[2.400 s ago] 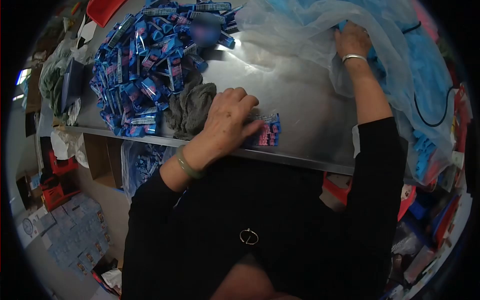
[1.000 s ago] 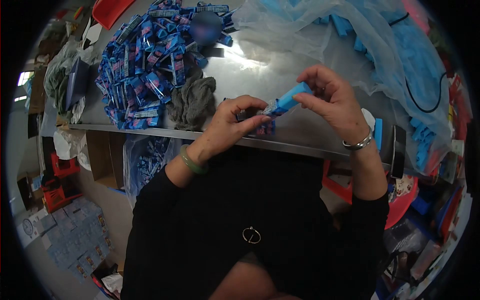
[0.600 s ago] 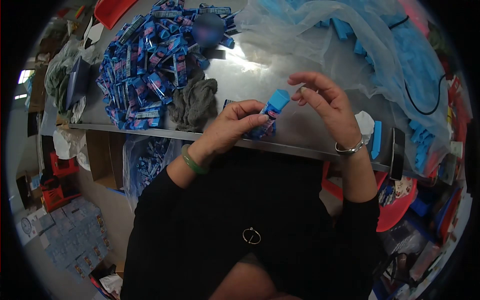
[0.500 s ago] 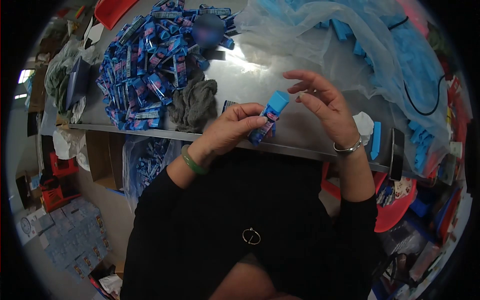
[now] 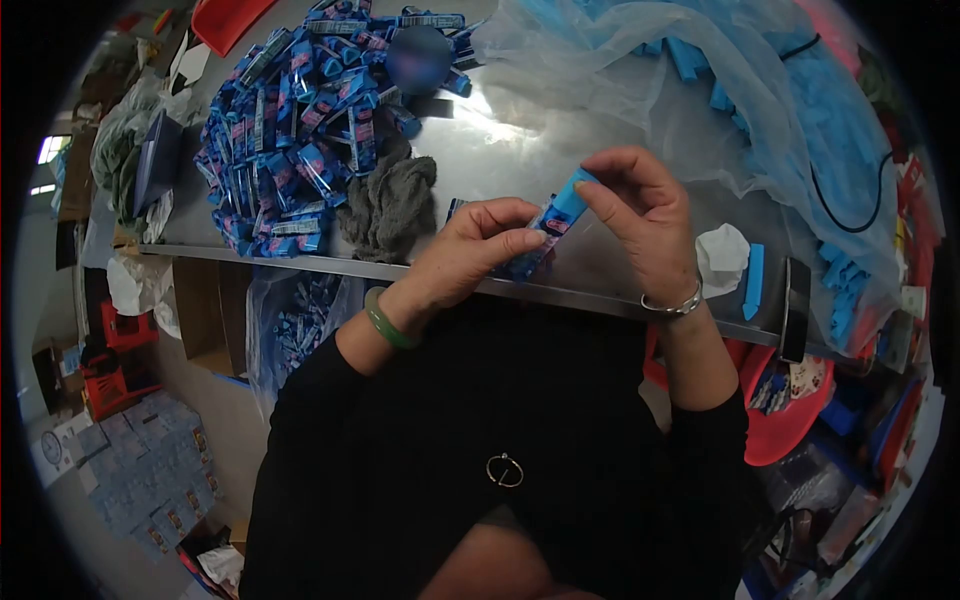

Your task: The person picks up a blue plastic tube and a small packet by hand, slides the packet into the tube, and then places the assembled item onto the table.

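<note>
My left hand (image 5: 460, 250) is closed around a small dark-blue printed packet (image 5: 553, 224), thumb on its front, just above the table's front edge. Out of the packet's upper end sticks a light-blue bar (image 5: 570, 197). My right hand (image 5: 645, 215) pinches the top of this bar between thumb and fingers. Beside my left hand a grey cloth (image 5: 392, 210) lies crumpled. A large pile of similar blue packets (image 5: 275, 150) covers the table's left part. Right of my right hand are a crumpled white paper (image 5: 722, 258) and a loose light-blue piece with a pointed end (image 5: 754, 282).
A clear plastic bag (image 5: 640, 60) with light-blue pieces spreads over the back right of the metal table (image 5: 500, 140). A black object (image 5: 794, 310) lies at the front edge. Below the table hangs a bag of packets (image 5: 305, 325). A red container (image 5: 785, 420) stands lower right.
My right hand has moved left and closed on the top of the light-blue bar. The packet in my left hand has tilted further right.
</note>
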Demonstrator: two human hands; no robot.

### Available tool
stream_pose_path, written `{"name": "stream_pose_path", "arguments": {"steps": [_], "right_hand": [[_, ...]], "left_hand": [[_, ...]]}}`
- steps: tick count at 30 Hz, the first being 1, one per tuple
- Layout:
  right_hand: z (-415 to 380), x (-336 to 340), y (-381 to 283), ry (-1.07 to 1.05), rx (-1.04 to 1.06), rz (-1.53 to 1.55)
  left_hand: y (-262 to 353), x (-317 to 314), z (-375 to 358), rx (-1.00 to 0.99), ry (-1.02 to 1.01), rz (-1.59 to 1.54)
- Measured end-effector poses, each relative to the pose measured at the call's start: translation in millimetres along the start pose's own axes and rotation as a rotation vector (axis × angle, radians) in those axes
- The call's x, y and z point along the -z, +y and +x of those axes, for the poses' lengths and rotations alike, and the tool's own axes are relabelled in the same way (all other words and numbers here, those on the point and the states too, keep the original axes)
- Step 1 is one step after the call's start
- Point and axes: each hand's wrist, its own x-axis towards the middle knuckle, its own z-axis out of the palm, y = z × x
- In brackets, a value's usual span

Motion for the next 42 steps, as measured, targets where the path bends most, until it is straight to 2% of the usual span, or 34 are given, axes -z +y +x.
{"name": "stream_pose_path", "arguments": {"steps": [2,3,5,6,8,11,15,25,38,40,42], "right_hand": [[-2.3,-5.1,2.4,0.103,0.050,-0.284],[-3.8,-8.1,1.0,0.103,0.051,-0.285],[-7.2,-13.4,-2.9,0.090,0.134,-0.531],[-8.0,-13.9,-4.2,0.089,0.135,-0.531],[-9.5,-14.1,-6.0,-0.082,0.311,-0.778],[-16.3,-20.7,-6.4,-0.130,0.352,-0.960],[-21.7,-22.5,6.6,-0.152,0.365,-1.023],[-19.1,-24.6,8.4,-0.161,0.379,-0.915],[-7.0,-17.1,14.4,-0.184,0.376,-0.880],[5.8,-6.9,5.3,-0.149,0.373,-0.896],[26.2,15.6,-4.3,-0.081,0.373,-1.005]], "left_hand": [[-1.1,-2.2,1.8,-0.027,0.037,0.024],[-2.4,-2.6,2.5,-0.054,0.057,0.038],[-4.8,-2.1,3.5,-0.083,0.079,0.053],[-5.6,-1.1,4.4,-0.093,0.075,0.006],[-6.5,0.6,5.2,-0.105,0.073,-0.041],[-6.1,1.6,4.8,-0.067,0.067,-0.163],[-5.4,0.2,3.9,-0.063,0.060,-0.206],[-4.3,2.8,2.6,-0.003,-0.083,-0.311],[1.5,12.7,11.6,0.015,-0.098,-0.345],[19.5,23.1,14.4,-0.105,0.037,-0.089],[58.3,54.7,15.4,-0.307,0.120,0.337]]}}
